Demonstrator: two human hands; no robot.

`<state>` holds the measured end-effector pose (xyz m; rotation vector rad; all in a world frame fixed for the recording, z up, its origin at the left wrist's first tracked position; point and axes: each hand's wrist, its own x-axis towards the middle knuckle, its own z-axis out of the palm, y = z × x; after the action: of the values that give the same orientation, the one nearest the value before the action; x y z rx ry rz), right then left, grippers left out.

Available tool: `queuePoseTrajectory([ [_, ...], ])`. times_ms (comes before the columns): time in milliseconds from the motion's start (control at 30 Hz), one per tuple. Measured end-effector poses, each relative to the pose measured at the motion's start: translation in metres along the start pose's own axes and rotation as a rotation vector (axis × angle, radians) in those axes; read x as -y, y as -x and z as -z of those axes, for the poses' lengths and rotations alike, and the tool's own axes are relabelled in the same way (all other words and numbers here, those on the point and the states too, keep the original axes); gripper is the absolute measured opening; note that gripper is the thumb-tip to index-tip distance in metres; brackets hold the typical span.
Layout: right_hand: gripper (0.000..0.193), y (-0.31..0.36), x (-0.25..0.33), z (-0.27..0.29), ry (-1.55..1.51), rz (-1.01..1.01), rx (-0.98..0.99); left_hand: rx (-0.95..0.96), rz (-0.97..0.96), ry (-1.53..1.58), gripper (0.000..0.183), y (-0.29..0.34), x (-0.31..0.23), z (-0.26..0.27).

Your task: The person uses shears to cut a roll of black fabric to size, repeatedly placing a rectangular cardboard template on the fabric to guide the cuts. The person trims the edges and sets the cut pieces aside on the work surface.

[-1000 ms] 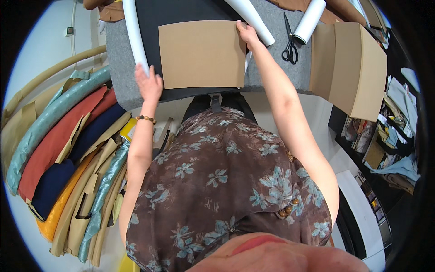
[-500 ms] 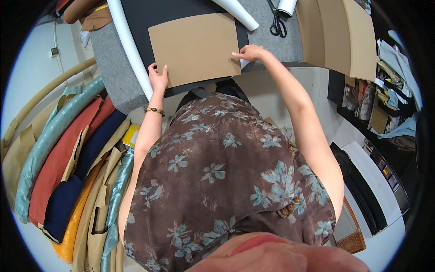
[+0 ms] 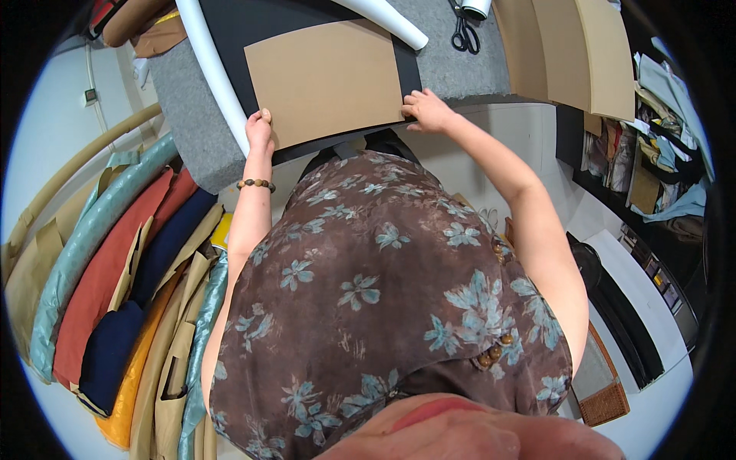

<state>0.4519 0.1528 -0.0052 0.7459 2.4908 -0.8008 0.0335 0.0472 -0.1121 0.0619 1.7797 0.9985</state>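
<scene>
A flat brown sheet of cardboard (image 3: 326, 80) lies on a black sheet (image 3: 230, 29) at the near edge of the grey felt-topped table. My left hand (image 3: 260, 132), with a beaded bracelet at the wrist, is closed at the board's left edge near its close corner, thumb on top. At the opposite edge my right hand (image 3: 428, 111) has its fingers curled in a pinch near the right close corner. Its fingertips are partly hidden against the edge. A white roll (image 3: 211, 69) runs just left of the board, and another white roll (image 3: 383, 21) lies beyond its far right corner.
Black scissors (image 3: 464, 37) lie on the grey table (image 3: 184, 100) to the right, beside a small white roll (image 3: 476, 8). Large bent brown boards (image 3: 567, 54) stand at the right end. Several fabric rolls (image 3: 115, 253) lean at my left. Folded fabrics (image 3: 667, 146) fill shelving at far right.
My left fingers, spread before, have closed at the board's edge. My right hand has gone from a pointing finger on the board to curled fingers lower at its edge. The view has shifted slightly.
</scene>
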Motion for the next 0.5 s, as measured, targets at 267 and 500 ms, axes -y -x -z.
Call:
queuePoseTrajectory([
  [267, 0.032, 0.011, 0.009, -0.046, -0.719, -0.65, -0.167, -0.061, -0.193, -0.091, 0.014, 0.024, 0.008, -0.012],
  [500, 0.015, 0.01, -0.004, -0.09, -1.231, -0.864, -0.362, -0.1, -0.441, -0.689, 0.025, 0.037, -0.009, -0.014],
])
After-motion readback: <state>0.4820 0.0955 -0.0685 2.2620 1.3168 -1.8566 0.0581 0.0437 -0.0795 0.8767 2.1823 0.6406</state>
